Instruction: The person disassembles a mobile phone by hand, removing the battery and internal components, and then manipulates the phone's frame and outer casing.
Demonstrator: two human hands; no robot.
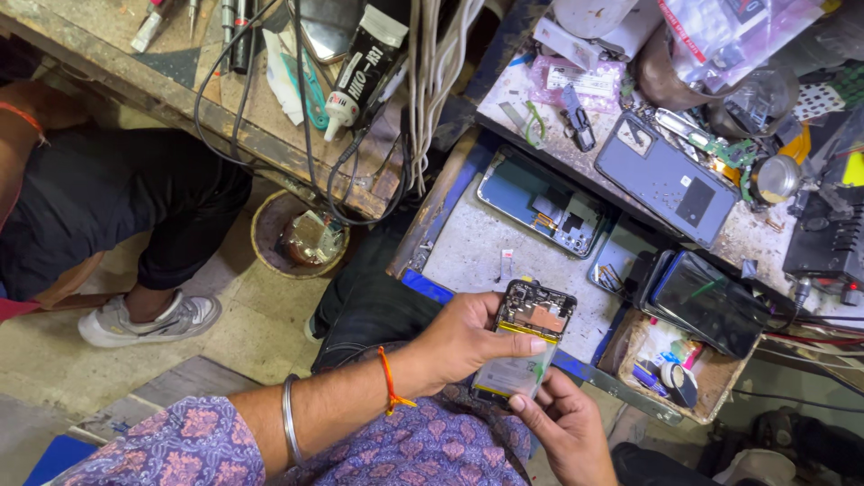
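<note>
Fingers (504,346) of left hand (468,342) curling closed around an opened phone (526,346) with its back cover off (circuit board and battery showing), thumb pressing across the battery. Right hand (562,427) cupping the phone's lower end from below, thumb tip touching its bottom edge, fingers partly closed. Holding the phone just above the lap, near the front edge of a cluttered workbench (468,243). Lying on the bench beyond: a blue phone frame (540,198), a grey back cover (666,175).
</note>
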